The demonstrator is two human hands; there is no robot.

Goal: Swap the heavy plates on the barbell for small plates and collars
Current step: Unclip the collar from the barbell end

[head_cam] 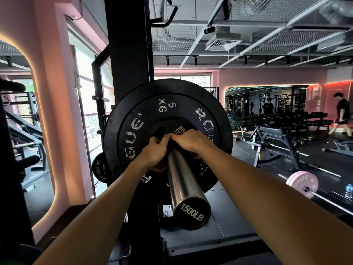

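Barbell sleeve [183, 180]: chrome, end cap stamped 1500LB, ran from hub toward 6 o'clock.
Plates: small dark plate [168, 129] sat against black 5 KG bumper plate [133, 119], hub at frame centre.
Left hand [154, 150]: my fingers curled on something dark at the hub, 9 o'clock side.
Right hand [191, 140]: curled likewise, 3 o'clock side.
Gripped part: collar or plate, couldn't tell.
Technique: I judged even two-sided pull along the sleeve, no cocking.

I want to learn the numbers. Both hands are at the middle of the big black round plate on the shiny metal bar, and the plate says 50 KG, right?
Almost. The head view shows the big black round plate reads 5 KG, not 50. Both hands, left hand and right hand, are at its middle, on the shiny metal bar.
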